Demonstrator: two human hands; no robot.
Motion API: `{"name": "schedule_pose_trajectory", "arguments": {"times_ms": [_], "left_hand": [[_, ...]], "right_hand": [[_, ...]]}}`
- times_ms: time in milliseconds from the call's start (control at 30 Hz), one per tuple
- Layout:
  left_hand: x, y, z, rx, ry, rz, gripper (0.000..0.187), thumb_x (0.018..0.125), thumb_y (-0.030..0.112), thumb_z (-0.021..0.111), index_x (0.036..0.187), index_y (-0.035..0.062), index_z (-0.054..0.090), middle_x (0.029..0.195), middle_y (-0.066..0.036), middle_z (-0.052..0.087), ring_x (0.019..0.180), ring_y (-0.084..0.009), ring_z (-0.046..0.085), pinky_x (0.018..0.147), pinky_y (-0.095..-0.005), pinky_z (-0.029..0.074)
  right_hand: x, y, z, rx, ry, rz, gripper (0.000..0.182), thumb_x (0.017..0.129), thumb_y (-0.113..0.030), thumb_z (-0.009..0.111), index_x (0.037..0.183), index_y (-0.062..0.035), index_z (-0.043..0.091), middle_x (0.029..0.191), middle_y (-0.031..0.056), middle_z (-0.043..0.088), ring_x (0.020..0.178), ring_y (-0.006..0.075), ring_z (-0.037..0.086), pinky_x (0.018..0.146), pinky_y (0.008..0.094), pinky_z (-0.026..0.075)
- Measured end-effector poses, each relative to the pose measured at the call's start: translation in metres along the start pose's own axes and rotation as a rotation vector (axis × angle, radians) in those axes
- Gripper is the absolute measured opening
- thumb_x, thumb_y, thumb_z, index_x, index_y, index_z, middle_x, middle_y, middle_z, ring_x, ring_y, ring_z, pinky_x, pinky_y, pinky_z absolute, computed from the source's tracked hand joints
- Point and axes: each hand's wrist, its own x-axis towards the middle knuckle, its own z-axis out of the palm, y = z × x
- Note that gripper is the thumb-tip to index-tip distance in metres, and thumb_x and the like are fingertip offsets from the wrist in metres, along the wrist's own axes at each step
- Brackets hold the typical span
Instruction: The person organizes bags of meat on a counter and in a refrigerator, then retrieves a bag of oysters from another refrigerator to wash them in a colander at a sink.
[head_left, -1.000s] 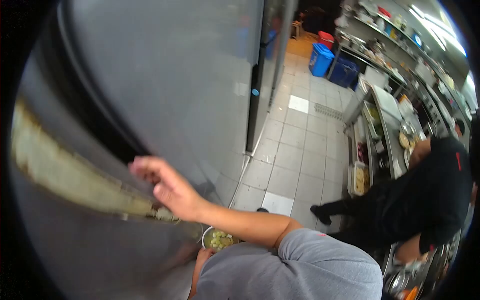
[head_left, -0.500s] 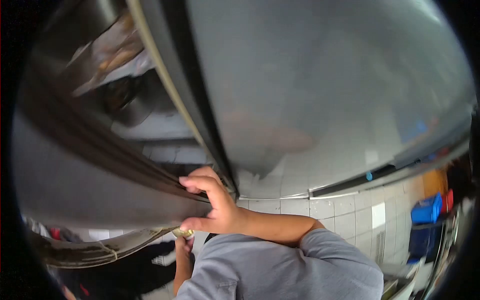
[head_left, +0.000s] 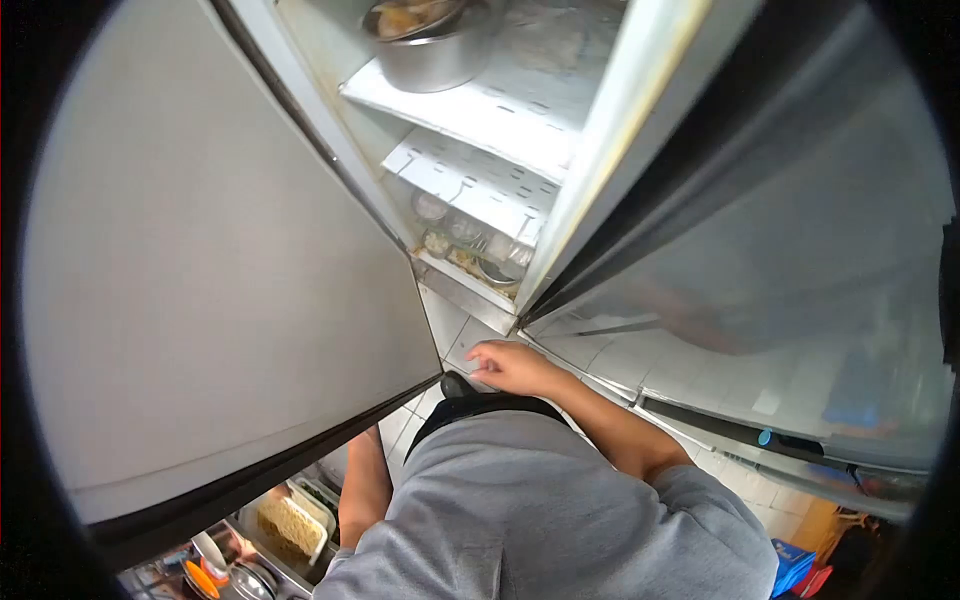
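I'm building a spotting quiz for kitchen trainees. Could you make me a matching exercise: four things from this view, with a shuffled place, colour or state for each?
Things
1. Metal pot
2. Right hand
3. Left hand
4. Shirt

Places, colours, states
A. Out of sight behind the open door
B. Grey and short-sleeved
C. On a white shelf
D. Loosely curled, holding nothing visible

Right pairs: 1-C, 2-D, 3-A, 4-B

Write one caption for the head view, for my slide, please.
Right hand before an open refrigerator, metal pot on its shelf; left hand hidden behind the door.
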Motion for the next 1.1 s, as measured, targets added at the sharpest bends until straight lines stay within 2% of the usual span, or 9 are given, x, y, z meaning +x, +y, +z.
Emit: {"name": "schedule_pose_trajectory", "arguments": {"times_ms": [300, 367, 467, 600, 667, 733, 867, 933, 1100], "left_hand": [[0.026, 0.042, -0.082, -0.093, 0.069, 0.035, 0.037, 0.093, 0.016, 0.046, 0.126, -0.0014, 0.049, 0.12, -0.018, 0.058, 0.106, -0.0331, 0.061, 0.083, -0.045, 0.056], [0.023, 0.047, -0.093, -0.11, 0.102, 0.039, 0.037, 0.094, 0.016, 0.045, 0.126, -0.0013, 0.049, 0.12, -0.018, 0.058, 0.107, -0.033, 0.061, 0.084, -0.0449, 0.056], [0.026, 0.043, -0.093, -0.123, 0.162, 0.04, 0.037, 0.094, 0.017, 0.045, 0.126, -0.0011, 0.049, 0.121, -0.018, 0.057, 0.107, -0.0328, 0.06, 0.084, -0.0449, 0.055], [0.028, 0.049, -0.087, -0.161, 0.227, 0.067, 0.038, 0.094, 0.018, 0.045, 0.127, -0.0007, 0.049, 0.122, -0.018, 0.057, 0.108, -0.0326, 0.06, 0.085, -0.0448, 0.055], [0.021, 0.046, -0.086, -0.165, 0.267, 0.088, 0.038, 0.094, 0.019, 0.045, 0.127, -0.0006, 0.049, 0.122, -0.018, 0.057, 0.108, -0.0324, 0.06, 0.085, -0.0448, 0.055], [0.019, 0.043, -0.071, -0.161, 0.298, 0.119, 0.038, 0.095, 0.019, 0.045, 0.127, -0.0004, 0.049, 0.122, -0.018, 0.057, 0.108, -0.0323, 0.059, 0.086, -0.0447, 0.055], [0.031, 0.048, -0.054, -0.185, 0.343, 0.174, 0.039, 0.095, 0.021, 0.045, 0.127, -0.0001, 0.049, 0.123, -0.017, 0.057, 0.109, -0.0321, 0.059, 0.086, -0.0446, 0.054], [0.031, 0.05, -0.058, -0.201, 0.347, 0.203, 0.039, 0.095, 0.021, 0.045, 0.128, 0.0, 0.049, 0.123, -0.017, 0.056, 0.109, -0.0319, 0.059, 0.087, -0.0446, 0.054], [0.038, 0.051, -0.052, -0.228, 0.343, 0.254, 0.039, 0.096, 0.023, 0.045, 0.128, 0.0004, 0.049, 0.124, -0.017, 0.056, 0.11, -0.0316, 0.058, 0.087, -0.0445, 0.054]], "right_hand": [[0.033, 0.21, 0.069, -0.055, -0.122, 0.397, 0.053, 0.083, -0.031, 0.071, 0.125, -0.0023, 0.056, 0.117, 0.0181, 0.064, 0.098, 0.0312, 0.065, 0.086, 0.0385, 0.05], [0.051, 0.236, 0.073, -0.226, 0.032, 0.564, 0.058, 0.084, -0.031, 0.07, 0.13, -0.0018, 0.053, 0.121, 0.022, 0.061, 0.109, 0.0349, 0.061, 0.094, 0.0396, 0.047], [0.076, 0.294, 0.077, -0.434, -0.064, 0.685, 0.057, 0.085, -0.029, 0.067, 0.13, 0.002, 0.05, 0.13, 0.0241, 0.055, 0.122, 0.039, 0.051, 0.104, 0.0417, 0.04], [0.122, 0.357, 0.078, -0.515, -0.083, 0.599, 0.06, 0.086, -0.026, 0.064, 0.135, 0.0016, 0.044, 0.133, 0.026, 0.05, 0.126, 0.0408, 0.047, 0.106, 0.0438, 0.039], [0.158, 0.359, 0.072, -0.423, -0.167, 0.811, 0.066, 0.087, -0.025, 0.064, 0.141, 0.0014, 0.037, 0.146, 0.0251, 0.037, 0.131, 0.0426, 0.041, 0.107, 0.0465, 0.038], [0.183, 0.396, 0.076, -0.549, -0.188, 0.683, 0.067, 0.088, -0.024, 0.062, 0.143, -0.0001, 0.033, 0.149, 0.0249, 0.031, 0.131, 0.0435, 0.041, 0.106, 0.047, 0.039], [0.246, 0.446, 0.081, -0.638, -0.143, 0.635, 0.067, 0.087, -0.021, 0.063, 0.143, -0.0011, 0.033, 0.148, 0.0256, 0.034, 0.13, 0.042, 0.043, 0.105, 0.0473, 0.041], [0.269, 0.472, 0.078, -0.609, -0.034, 0.654, 0.066, 0.089, -0.008, 0.051, 0.15, -0.0011, 0.025, 0.148, 0.0259, 0.036, 0.132, 0.0383, 0.044, 0.108, 0.0425, 0.039], [0.267, 0.525, 0.085, -0.703, -0.076, 0.805, 0.056, 0.092, -0.013, 0.047, 0.145, 0.001, 0.034, 0.14, 0.0262, 0.046, 0.127, 0.0386, 0.049, 0.104, 0.0459, 0.041]]}}
